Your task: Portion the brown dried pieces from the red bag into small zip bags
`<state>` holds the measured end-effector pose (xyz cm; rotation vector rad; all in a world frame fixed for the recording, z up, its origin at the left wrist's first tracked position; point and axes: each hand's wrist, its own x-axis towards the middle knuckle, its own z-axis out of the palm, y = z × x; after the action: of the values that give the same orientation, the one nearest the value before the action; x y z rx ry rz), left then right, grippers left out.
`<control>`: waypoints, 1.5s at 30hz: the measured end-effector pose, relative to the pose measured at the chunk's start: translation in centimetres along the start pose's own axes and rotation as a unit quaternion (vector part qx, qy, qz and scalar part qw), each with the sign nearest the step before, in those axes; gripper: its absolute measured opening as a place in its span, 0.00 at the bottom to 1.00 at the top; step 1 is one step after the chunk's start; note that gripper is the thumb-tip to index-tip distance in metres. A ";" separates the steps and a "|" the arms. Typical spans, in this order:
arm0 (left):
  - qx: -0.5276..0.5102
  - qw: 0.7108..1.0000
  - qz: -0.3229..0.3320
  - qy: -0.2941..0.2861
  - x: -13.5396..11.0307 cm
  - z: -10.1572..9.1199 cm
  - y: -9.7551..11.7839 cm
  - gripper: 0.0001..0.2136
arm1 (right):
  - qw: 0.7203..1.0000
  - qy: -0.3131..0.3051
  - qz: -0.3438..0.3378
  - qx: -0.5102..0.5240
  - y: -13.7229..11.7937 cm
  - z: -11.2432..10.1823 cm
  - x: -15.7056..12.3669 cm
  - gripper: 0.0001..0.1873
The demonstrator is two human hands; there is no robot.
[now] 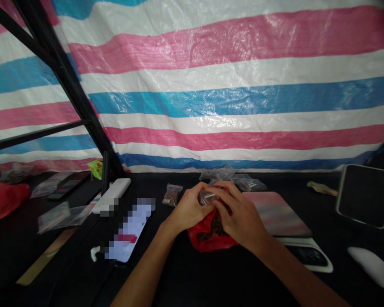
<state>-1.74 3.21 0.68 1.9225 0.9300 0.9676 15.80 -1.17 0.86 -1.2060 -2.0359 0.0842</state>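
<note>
Far left of the grip, a red carrier bag (6, 201) lies slumped, with a loose clear bag (62, 217) nearer in. Closer still, a white power bank (112, 195) and a phone (131, 230), its screen blurred, sit well aside, perhaps to keep the working space free. Just beside the left hand (188, 209) lies a small zip bag (172, 195) of dark pieces. The left hand and right hand (240, 215) nearly meet, fingers curled around a shiny clear packet (206, 197). The hold looks closed and two-sided, probably to steady the packet, though the fingers hide how it is gripped. Directly below, a red bag (209, 232) of dark pieces rests on the black table (185, 277). Behind the grip lie crumpled clear bags (233, 177); right of it, a pink pad (277, 213).
</note>
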 end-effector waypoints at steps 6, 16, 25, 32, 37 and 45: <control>0.012 1.000 0.019 0.015 0.0 0.2 -0.2 0.12 | 0.999 -0.023 -0.031 -0.018 0.3 0.0 0.1 0.22; 0.091 0.996 0.019 0.016 0.1 0.1 -0.6 0.09 | 0.999 -0.021 -0.033 0.022 0.2 0.5 0.1 0.18; 0.080 0.996 0.041 0.025 0.0 0.3 -0.3 0.06 | 0.999 -0.009 0.034 -0.015 0.2 -0.2 0.3 0.10; 0.019 0.998 -0.014 0.064 0.3 -1.2 -1.1 0.08 | 0.997 0.015 0.074 0.011 0.7 -2.3 1.0 0.09; 0.048 0.990 -0.131 -0.036 -0.5 -4.2 -0.6 0.16 | 0.979 -0.200 0.020 0.021 1.1 -3.5 1.0 0.06; 0.097 0.951 -0.212 -0.204 -1.3 -5.1 -0.8 0.16 | 0.966 -0.252 0.027 0.052 0.3 -2.7 0.2 0.11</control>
<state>-6.88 3.98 1.68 1.8689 1.1502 0.2232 17.72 -1.65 2.79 -1.2635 -2.3916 0.5685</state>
